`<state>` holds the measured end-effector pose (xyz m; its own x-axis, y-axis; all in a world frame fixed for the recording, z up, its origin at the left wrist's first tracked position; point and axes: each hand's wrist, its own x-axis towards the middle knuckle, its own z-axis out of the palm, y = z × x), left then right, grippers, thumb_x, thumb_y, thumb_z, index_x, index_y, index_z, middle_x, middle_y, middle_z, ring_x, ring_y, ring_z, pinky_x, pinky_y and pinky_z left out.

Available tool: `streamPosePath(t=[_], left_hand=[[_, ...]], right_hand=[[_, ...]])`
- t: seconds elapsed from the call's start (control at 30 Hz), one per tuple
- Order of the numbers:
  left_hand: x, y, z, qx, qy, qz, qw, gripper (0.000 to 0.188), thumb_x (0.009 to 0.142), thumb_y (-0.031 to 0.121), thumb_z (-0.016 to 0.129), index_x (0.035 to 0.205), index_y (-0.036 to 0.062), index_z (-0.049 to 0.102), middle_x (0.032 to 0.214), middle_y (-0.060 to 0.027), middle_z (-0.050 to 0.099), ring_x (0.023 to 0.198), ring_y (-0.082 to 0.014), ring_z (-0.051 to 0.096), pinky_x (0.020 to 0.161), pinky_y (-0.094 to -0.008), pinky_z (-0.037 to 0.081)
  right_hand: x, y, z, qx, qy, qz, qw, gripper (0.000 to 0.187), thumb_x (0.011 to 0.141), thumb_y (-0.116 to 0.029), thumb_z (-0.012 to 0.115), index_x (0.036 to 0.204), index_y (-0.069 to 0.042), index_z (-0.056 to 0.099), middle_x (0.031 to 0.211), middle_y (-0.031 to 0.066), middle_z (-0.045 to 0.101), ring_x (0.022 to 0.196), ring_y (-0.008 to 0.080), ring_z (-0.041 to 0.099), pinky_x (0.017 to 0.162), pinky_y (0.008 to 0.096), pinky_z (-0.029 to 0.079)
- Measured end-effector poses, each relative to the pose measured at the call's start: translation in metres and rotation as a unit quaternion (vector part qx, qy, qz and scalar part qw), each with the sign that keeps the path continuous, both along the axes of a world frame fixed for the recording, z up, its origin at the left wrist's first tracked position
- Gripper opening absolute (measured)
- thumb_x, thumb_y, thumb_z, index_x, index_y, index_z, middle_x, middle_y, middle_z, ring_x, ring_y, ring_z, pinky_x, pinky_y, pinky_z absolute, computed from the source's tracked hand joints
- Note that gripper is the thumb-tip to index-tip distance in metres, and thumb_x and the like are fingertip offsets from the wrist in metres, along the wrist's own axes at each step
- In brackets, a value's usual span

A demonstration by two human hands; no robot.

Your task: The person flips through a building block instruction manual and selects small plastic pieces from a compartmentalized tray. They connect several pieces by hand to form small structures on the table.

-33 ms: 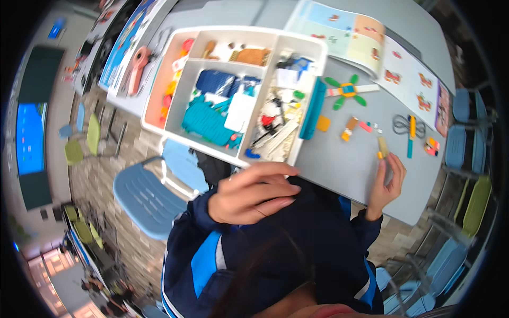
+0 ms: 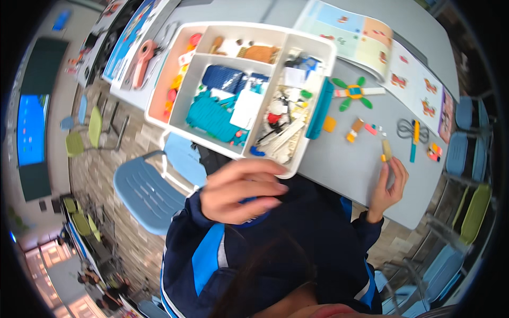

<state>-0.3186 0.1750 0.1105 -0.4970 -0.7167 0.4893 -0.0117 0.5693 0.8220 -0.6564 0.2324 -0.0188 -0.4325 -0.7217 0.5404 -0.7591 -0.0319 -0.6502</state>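
Just in front of the white divided tray (image 2: 294,173), my left hand (image 2: 238,192) hangs in the air, fingers loosely apart and slightly blurred; nothing shows in it. Over the table's near right side, my right hand (image 2: 389,186) pinches a small tan and yellow building-brick piece (image 2: 386,151) between thumb and fingertips. Left of that piece lies a brown, white and orange brick piece (image 2: 354,130), with a pink brick (image 2: 370,130) beside it. A flower-like brick build (image 2: 352,93) with green petals rests behind them, right of the tray.
The tray holds teal bricks (image 2: 209,119), dark blue packets (image 2: 222,78) and white pieces. An open picture booklet (image 2: 405,79) lies at the back right. Near it are a yellow-and-teal tool (image 2: 414,139) and a small colourful brick build (image 2: 435,152). Blue chairs (image 2: 146,193) stand around the table.
My left hand has shifted a little to the left and away from the tray edge. The right hand keeps its pinch on the tan and yellow piece. The view has shifted slightly.
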Motion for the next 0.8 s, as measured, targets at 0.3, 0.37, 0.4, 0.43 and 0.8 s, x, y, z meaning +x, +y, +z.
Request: streamPosePath(t=[0.3,0.37,0.4,0.43,0.8], left_hand=[[0.11,-0.04,-0.007,-0.148,-0.132,0.493,0.847,0.018,0.078,-0.004,0.074,0.095,-0.0015,0.07,0.099,-0.0128,0.07,0.092,-0.0217,0.066,0.083,-0.0304,0.05],[0.145,-0.059,-0.01,-0.143,-0.174,0.505,0.833,0.017,0.079,-0.001,0.074,0.096,-0.0001,0.07,0.098,-0.0111,0.071,0.09,-0.022,0.065,0.08,-0.0304,0.049],[0.162,-0.065,-0.008,-0.14,-0.201,0.514,0.822,0.017,0.079,0.0,0.075,0.096,0.0004,0.07,0.098,-0.0106,0.071,0.09,-0.0225,0.065,0.079,-0.0308,0.049],[0.176,-0.071,-0.007,-0.137,-0.227,0.522,0.81,0.017,0.08,0.002,0.075,0.096,0.001,0.07,0.098,-0.0101,0.071,0.089,-0.023,0.064,0.078,-0.0312,0.049],[0.254,-0.124,-0.042,-0.07,-0.35,0.36,0.862,0.019,0.074,0.001,0.072,0.093,0.0046,0.073,0.092,-0.008,0.068,0.089,-0.028,0.059,0.081,-0.0384,0.046]], right_hand=[[0.043,-0.007,0.006,0.0,-0.008,0.056,0.998,0.016,0.088,0.007,0.062,0.103,0.007,0.067,0.106,0.0159,0.067,0.101,0.0274,0.061,0.094,0.0373,0.047],[0.049,-0.006,0.003,0.007,0.0,0.064,0.998,0.015,0.088,0.007,0.061,0.102,0.007,0.067,0.106,0.0158,0.067,0.101,0.0272,0.061,0.095,0.0375,0.046],[0.051,-0.007,0.002,0.015,0.005,0.068,0.998,0.015,0.088,0.007,0.061,0.103,0.007,0.067,0.106,0.0158,0.067,0.101,0.0272,0.061,0.095,0.0374,0.046],[0.053,-0.008,0.001,0.023,0.009,0.072,0.997,0.015,0.089,0.007,0.061,0.103,0.007,0.067,0.106,0.0158,0.067,0.101,0.0271,0.061,0.095,0.0372,0.046],[0.086,-0.017,-0.007,0.084,-0.026,0.019,0.996,0.017,0.093,0.001,0.06,0.108,0.005,0.066,0.105,0.0134,0.066,0.1,0.0235,0.061,0.093,0.0339,0.046]])
